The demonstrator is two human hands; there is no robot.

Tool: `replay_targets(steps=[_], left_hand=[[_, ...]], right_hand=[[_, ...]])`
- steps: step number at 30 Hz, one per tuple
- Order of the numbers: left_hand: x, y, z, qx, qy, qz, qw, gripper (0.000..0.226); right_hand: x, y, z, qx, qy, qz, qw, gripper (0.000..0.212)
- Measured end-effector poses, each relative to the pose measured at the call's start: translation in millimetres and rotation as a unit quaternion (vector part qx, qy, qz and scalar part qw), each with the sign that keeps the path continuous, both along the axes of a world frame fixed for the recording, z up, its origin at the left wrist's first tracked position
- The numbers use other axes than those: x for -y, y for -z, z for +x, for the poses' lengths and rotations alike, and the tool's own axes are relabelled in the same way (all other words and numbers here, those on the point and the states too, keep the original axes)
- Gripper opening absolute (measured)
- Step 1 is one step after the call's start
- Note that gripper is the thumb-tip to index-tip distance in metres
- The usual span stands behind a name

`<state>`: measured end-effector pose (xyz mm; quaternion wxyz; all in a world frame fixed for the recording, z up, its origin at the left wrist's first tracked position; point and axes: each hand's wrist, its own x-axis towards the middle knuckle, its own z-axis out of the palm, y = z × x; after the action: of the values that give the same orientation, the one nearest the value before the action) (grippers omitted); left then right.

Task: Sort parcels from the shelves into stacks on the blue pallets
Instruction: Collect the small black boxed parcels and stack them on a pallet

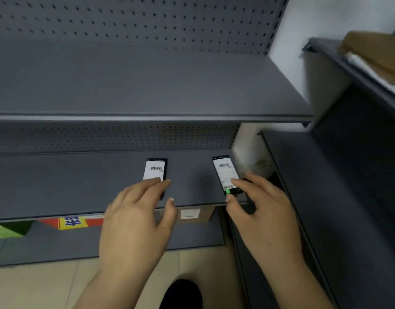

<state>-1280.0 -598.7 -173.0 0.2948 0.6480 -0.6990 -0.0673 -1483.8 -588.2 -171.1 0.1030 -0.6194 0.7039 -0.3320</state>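
Resting on the grey shelf [80, 179], the left phone [155, 169], lit with a barcode, is touched at its lower end by the straight fingers of the left hand [136, 219]. The right phone [225, 170], beside it, is touched on its screen by the spread fingers of the right hand [259, 215], the thumb set at its lower edge; neither phone is gripped. On the shelf below [125, 239] are seen a red-and-yellow parcel [74, 222], a green parcel [4, 229] and a brown carton [203, 216] bearing a white label. Another brown parcel [374, 52] is blurred at upper right.
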Motion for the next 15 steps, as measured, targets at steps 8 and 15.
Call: replay_targets(steps=[8, 15], left_hand=[[88.8, 174.4, 7.3, 0.065, -0.018, 0.034, 0.997, 0.048], [160.7, 276.7, 16.6, 0.112, -0.051, 0.137, 0.983, 0.052]], right_hand=[[89.4, 174.0, -43.5, -0.041, -0.01, 0.019, 0.999, 0.037], [164.0, 277.3, -77.6, -0.11, -0.004, 0.063, 0.992, 0.047]])
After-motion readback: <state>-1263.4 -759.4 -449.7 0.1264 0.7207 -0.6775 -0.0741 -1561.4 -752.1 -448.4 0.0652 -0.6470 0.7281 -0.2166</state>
